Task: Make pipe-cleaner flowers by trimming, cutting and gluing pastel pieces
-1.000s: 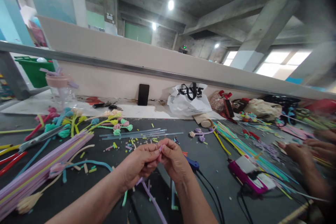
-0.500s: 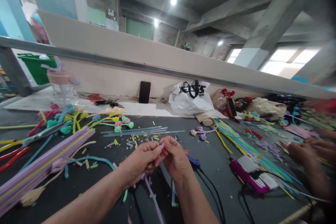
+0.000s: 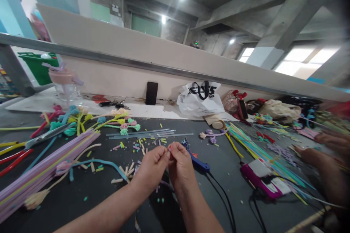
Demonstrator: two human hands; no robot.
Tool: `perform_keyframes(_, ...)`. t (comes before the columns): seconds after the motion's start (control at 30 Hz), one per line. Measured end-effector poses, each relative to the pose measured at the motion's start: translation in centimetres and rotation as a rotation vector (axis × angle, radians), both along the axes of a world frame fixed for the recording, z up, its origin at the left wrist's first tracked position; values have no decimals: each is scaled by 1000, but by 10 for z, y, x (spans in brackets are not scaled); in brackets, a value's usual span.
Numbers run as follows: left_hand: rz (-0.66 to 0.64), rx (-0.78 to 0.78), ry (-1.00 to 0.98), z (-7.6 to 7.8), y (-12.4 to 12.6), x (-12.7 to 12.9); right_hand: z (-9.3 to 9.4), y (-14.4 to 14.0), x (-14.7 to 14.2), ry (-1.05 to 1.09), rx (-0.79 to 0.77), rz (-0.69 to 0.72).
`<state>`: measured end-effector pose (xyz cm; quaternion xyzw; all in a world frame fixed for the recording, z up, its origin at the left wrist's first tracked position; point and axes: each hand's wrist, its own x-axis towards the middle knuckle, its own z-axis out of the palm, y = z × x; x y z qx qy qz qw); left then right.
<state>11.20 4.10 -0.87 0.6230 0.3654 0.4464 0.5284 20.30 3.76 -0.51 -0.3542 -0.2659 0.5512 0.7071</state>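
My left hand (image 3: pixel 153 165) and my right hand (image 3: pixel 179 165) meet over the middle of the dark table, fingertips pinched together. Between and below them a stretch of lilac pipe cleaner (image 3: pixel 167 185) shows; its other end, inside the fingers, is mostly hidden. A blue glue gun (image 3: pixel 201 164) with a black cord lies just right of my right hand. Short cut pieces of pipe cleaner (image 3: pixel 128 171) are scattered around my left hand. Behind the hands lie clear glue sticks (image 3: pixel 153 134).
At left are a bundle of lilac pipe cleaners (image 3: pixel 49 169), scissors (image 3: pixel 46 136) and finished coloured flowers (image 3: pixel 125 125). A magenta power strip (image 3: pixel 262 180) sits at right, near another person's hand (image 3: pixel 308 154). A phone (image 3: pixel 151 93) and a white bag (image 3: pixel 201 100) stand at the back.
The lilac pipe cleaner that hung down toward the table's front now shows only as a short stretch by my right hand. Both hands stay pinched together, with a slight shift of the fingers.
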Motion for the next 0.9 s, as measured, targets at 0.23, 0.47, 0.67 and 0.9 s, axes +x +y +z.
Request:
perform_keyframes(0.23, 52, 109, 181, 2, 2, -3, 4, 0, -3, 13, -24, -7)
perform_keyframes(0.47, 89, 252, 281, 6, -2, -6, 2, -1, -4, -28, 27, -25)
perform_keyframes(0.67, 14, 96, 172, 6, -5, -2, -1, -6, -2, -43, 51, -14)
perform_keyframes(0.9, -156, -197, -184, 2, 2, -3, 5, -1, 2, -47, 33, 107)
